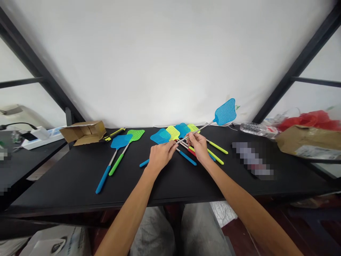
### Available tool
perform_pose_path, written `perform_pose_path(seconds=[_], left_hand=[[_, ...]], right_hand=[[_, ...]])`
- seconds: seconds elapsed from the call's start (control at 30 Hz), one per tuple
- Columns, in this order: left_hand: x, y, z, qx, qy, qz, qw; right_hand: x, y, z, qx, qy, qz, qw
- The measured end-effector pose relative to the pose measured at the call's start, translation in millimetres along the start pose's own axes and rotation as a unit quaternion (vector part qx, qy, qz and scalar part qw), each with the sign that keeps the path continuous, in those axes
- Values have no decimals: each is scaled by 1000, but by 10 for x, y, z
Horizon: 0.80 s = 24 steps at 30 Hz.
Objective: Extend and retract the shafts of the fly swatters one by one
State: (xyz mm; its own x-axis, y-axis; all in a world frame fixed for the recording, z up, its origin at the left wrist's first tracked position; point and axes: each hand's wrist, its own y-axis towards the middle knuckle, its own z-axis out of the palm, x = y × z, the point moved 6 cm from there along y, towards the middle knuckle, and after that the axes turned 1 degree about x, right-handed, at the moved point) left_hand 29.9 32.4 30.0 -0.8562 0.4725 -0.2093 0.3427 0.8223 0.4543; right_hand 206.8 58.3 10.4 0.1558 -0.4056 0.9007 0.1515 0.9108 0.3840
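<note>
My left hand (160, 155) and my right hand (198, 145) both grip one blue fly swatter (225, 112) with a telescopic metal rod. The left hand closes on its blue handle end, which sticks out at the lower left. The right hand pinches the rod farther up. The swatter's head is raised above the black table (80, 185), pointing to the upper right. Under my hands lies a pile of several blue and yellow-green swatters (173, 134).
Two more swatters, one blue (113, 156) and one green (128, 147), lie apart to the left. An open cardboard box (84, 132) stands at the back left. A plastic bottle (254, 128), a brown parcel (306, 142) and red plastic sit at the right.
</note>
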Motion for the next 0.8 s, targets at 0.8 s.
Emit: perform_pose_path(seconds=[0.8], left_hand=[[14, 32, 3, 33, -14, 2, 999]], right_hand=[[68, 70, -276, -149, 81, 25, 985]])
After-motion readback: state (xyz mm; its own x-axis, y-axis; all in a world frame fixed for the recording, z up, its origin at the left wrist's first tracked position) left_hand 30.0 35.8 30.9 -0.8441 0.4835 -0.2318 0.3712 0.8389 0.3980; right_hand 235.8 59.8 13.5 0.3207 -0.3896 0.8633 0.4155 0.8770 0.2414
